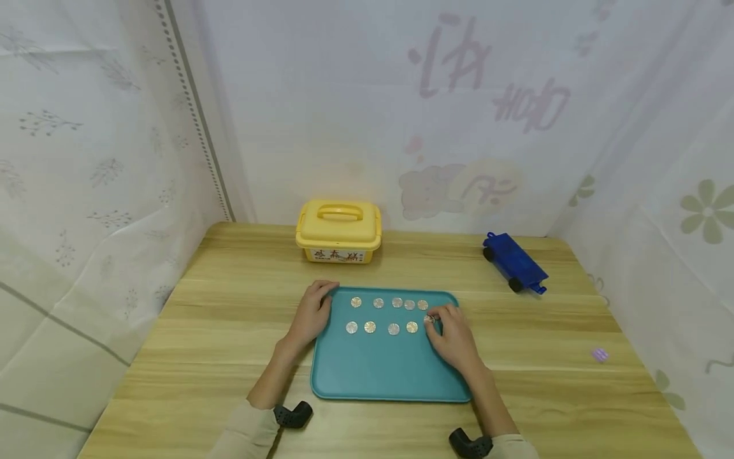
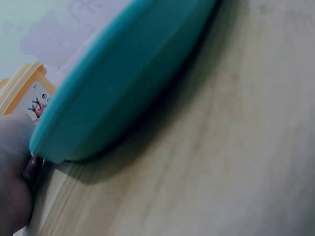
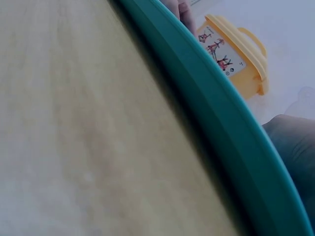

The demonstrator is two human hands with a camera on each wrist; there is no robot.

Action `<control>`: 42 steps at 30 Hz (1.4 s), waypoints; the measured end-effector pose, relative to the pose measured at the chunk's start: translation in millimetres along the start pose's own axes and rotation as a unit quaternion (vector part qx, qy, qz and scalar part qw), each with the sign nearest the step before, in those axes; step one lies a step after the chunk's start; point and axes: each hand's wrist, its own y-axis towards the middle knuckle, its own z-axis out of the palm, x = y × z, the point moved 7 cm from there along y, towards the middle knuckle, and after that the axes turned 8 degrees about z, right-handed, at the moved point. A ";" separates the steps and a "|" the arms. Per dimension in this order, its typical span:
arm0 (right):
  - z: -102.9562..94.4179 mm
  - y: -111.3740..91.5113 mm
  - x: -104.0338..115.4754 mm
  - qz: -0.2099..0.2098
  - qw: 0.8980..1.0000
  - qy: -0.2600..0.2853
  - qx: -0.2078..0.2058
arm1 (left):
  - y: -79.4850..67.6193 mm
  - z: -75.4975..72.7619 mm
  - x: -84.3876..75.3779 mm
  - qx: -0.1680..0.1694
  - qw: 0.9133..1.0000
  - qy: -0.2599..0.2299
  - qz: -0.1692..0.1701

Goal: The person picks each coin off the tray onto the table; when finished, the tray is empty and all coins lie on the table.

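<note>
A teal tray [image 1: 390, 376] lies on the wooden table with several silver and gold coins in two rows. At the right end of the lower row, my right hand [image 1: 455, 338] pinches a coin [image 1: 429, 319] between thumb and fingertips. The nearest loose one is a gold coin [image 1: 411, 327] just left of it. My left hand [image 1: 312, 312] holds the tray at its far left corner, thumb and fingers about the rim. Both wrist views mostly show the tray's outer side [image 2: 113, 83], and the pinched coin is hidden there.
Behind the tray stands a yellow lidded box [image 1: 338, 229] with a handle. A blue toy wagon [image 1: 515, 261] with black wheels sits at the back right. Near the right table edge lies a small purple piece [image 1: 599, 354]. Printed curtains [image 1: 344, 127] enclose the table behind and at the sides.
</note>
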 end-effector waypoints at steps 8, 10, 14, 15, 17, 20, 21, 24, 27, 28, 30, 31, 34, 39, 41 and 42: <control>-0.2 -1.3 -4.7 0.018 1.000 0.013 0.000 | -1.0 1.0 -1.5 -0.004 1.000 0.002 -0.002; 0.6 -0.4 -5.2 0.019 1.000 0.022 -0.004 | -0.8 0.2 -1.8 -0.007 1.000 0.002 0.001; 1.2 0.4 -3.8 0.007 0.999 0.031 -0.015 | 0.1 -1.2 -2.4 -0.009 1.000 0.001 0.004; 0.6 0.3 -2.8 0.001 0.999 0.039 -0.018 | 0.0 -1.5 -2.4 -0.009 1.000 0.000 0.003; -1.9 -0.5 -1.4 -0.008 0.997 0.067 -0.025 | -0.1 -1.6 -2.0 -0.006 1.000 0.001 -0.001; -10.8 -1.6 -2.4 -0.006 0.989 0.143 -0.048 | -0.2 -1.8 -1.4 -0.003 1.000 0.005 -0.004; -15.0 -1.7 -4.1 0.001 0.983 0.174 -0.060 | -0.2 -1.8 -1.5 -0.002 1.000 0.005 -0.004; -27.5 -1.0 -17.2 0.045 0.962 0.248 -0.106 | 0.4 -1.6 -1.7 0.001 1.000 0.004 0.002; -35.3 1.1 -39.2 0.106 0.940 0.290 -0.141 | 0.8 -1.2 -1.5 0.005 1.000 0.002 0.005; -36.9 1.8 -46.7 0.125 0.935 0.297 -0.148 | 0.9 -1.1 -1.4 0.005 1.000 0.001 0.006; -38.7 3.1 -62.0 0.155 0.927 0.304 -0.155 | 0.8 -1.0 -0.9 0.007 1.000 0.002 0.005; -39.9 3.5 -68.3 0.166 0.926 0.300 -0.159 | 0.6 -1.1 -0.7 0.007 1.000 0.001 0.002; -45.9 3.3 -79.9 0.167 0.932 0.269 -0.176 | 0.1 -1.6 -0.4 0.005 1.000 0.000 -0.002; -59.5 0.9 -86.2 0.126 0.945 0.204 -0.224 | -0.7 -1.8 -1.2 0.005 1.000 0.000 -0.004; -63.0 1.3 -87.7 0.117 0.947 0.188 -0.234 | -0.4 -1.7 -1.7 0.004 1.000 0.000 -0.002; -64.5 2.0 -88.1 0.112 0.948 0.183 -0.236 | -0.1 -1.6 -1.7 0.004 1.000 0.000 -0.001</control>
